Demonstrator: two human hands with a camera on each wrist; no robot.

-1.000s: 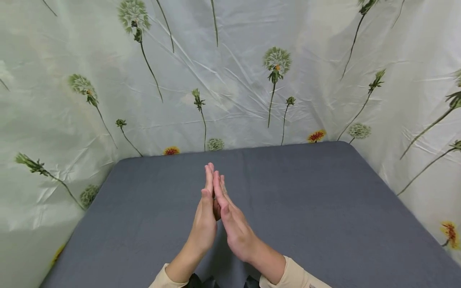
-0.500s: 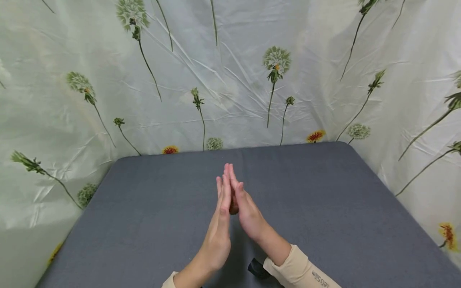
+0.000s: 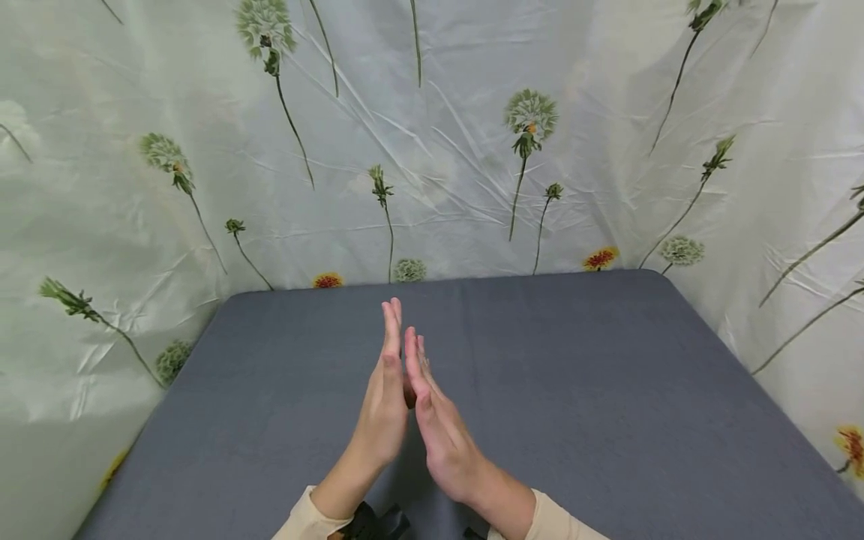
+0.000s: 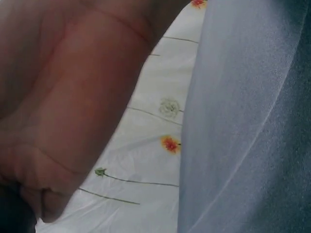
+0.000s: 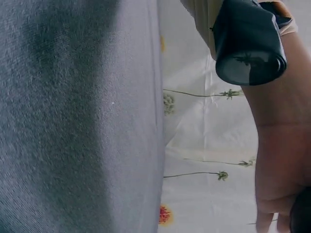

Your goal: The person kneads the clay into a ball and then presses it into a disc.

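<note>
My left hand [image 3: 382,401] and right hand [image 3: 447,442] stand palm to palm over the grey surface, fingers straight and pointing away from me. The left fingertips reach farther forward than the right ones. A small dark brown, rounded thing [image 3: 409,393] shows in the gap between the palms, mostly hidden, so I cannot tell its kind. In the left wrist view, a dark rounded shape [image 4: 13,213] lies beside the left palm [image 4: 73,97]. The right wrist view has a similar dark shape [image 5: 302,213] against the right hand [image 5: 282,165].
A grey cloth-covered table [image 3: 574,375] extends around the hands. White cloth [image 3: 445,172] printed with dandelions hangs behind it and along both sides. Black wrist cameras, one seen in the right wrist view as a black housing [image 5: 250,41], sit under the cream sleeves.
The palms slide against each other: half a second ago the right fingertips were farther forward, now the left ones are. Both hands have also shifted left in the head view.
</note>
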